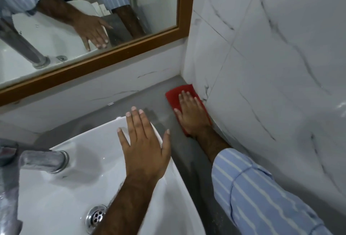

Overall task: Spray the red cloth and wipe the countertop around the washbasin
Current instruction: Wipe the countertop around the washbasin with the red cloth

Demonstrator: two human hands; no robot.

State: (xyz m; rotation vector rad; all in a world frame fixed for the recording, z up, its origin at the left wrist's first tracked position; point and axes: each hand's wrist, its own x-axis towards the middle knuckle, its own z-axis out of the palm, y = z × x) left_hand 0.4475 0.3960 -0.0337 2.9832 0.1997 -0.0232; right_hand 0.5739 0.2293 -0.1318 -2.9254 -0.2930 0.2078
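The red cloth (176, 95) lies flat on the grey countertop (149, 96) in the corner beside the right marble wall. My right hand (192, 115) presses down on it with the fingers spread, covering most of it. My left hand (144, 145) rests open on the right rim of the white washbasin (74, 193), fingers apart and holding nothing. No spray bottle is in view.
A chrome tap (43, 159) stands at the basin's left and a metal drain (95, 218) sits at its bottom. A wood-framed mirror (112, 56) hangs on the back wall. White marble tiles (271, 66) close off the right side.
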